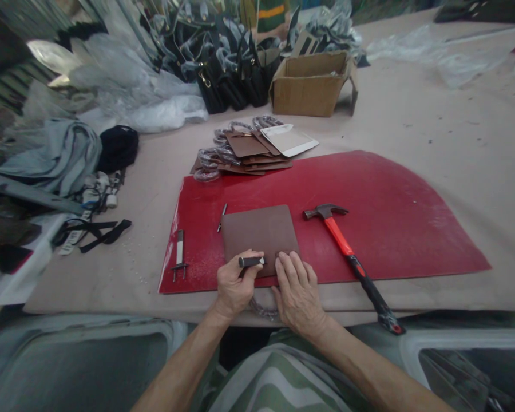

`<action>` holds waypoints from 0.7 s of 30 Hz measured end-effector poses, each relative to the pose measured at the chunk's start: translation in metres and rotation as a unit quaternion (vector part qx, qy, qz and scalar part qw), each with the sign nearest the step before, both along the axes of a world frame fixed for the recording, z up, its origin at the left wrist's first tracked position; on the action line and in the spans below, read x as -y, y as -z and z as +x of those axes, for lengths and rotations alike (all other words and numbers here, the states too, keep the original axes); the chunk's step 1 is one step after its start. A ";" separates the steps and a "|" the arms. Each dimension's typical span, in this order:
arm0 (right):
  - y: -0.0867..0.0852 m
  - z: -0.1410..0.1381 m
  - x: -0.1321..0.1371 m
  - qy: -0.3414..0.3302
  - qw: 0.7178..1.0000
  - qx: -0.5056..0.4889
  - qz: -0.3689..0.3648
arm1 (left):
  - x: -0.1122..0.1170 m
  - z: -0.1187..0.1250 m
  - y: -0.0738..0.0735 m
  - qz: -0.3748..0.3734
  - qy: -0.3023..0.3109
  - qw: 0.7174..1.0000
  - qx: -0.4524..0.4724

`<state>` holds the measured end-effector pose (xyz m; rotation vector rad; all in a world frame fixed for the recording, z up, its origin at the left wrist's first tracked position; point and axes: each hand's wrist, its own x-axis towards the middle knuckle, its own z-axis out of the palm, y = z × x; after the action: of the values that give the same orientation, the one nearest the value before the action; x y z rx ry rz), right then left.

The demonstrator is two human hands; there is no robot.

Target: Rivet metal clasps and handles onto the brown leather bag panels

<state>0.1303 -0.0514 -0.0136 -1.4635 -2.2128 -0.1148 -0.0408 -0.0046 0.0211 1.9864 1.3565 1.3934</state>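
My left hand (pixel 236 285) is closed around a short black punch-like tool (pixel 249 262), which lies nearly level over a brown leather panel (pixel 260 232). Its working end cannot be made out. Flat on the panel's lower right corner, with fingers stretched out, rests my right hand (pixel 298 289). A plastic-wrapped handle (pixel 262 309) shows between my wrists, below the panel. Under the panel is a red mat (pixel 390 217). To the right lies a claw hammer (pixel 343 240) with a red and black handle. A pronged metal tool (pixel 179 257) and a thin metal rod (pixel 222 217) lie to the left.
Brown panels with wrapped handles (pixel 249 151) are stacked at the mat's far edge. Behind them stand a cardboard box (pixel 309 86) and several black bags (pixel 227 74). Plastic wrap (pixel 154 106), grey cloth (pixel 60 154) and black straps (pixel 98 232) lie on the left.
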 end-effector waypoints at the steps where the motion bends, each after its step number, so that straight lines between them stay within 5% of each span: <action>1: 0.000 0.000 0.000 0.000 1.000 0.000 -0.001 | 0.000 0.001 0.000 0.005 0.001 1.000 -0.003; 16: -0.017 0.003 -0.002 -0.025 0.997 -0.022 -0.073 | -0.009 0.008 0.008 -0.005 0.030 0.997 -0.069; 21: -0.036 0.038 -0.010 -0.005 0.994 -0.107 -0.035 | -0.010 0.008 0.007 -0.008 0.060 0.993 -0.105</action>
<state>0.1682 -0.0413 0.0225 -1.4300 -2.0678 0.1195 -0.0329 0.0053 0.0141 2.2148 1.3032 1.1439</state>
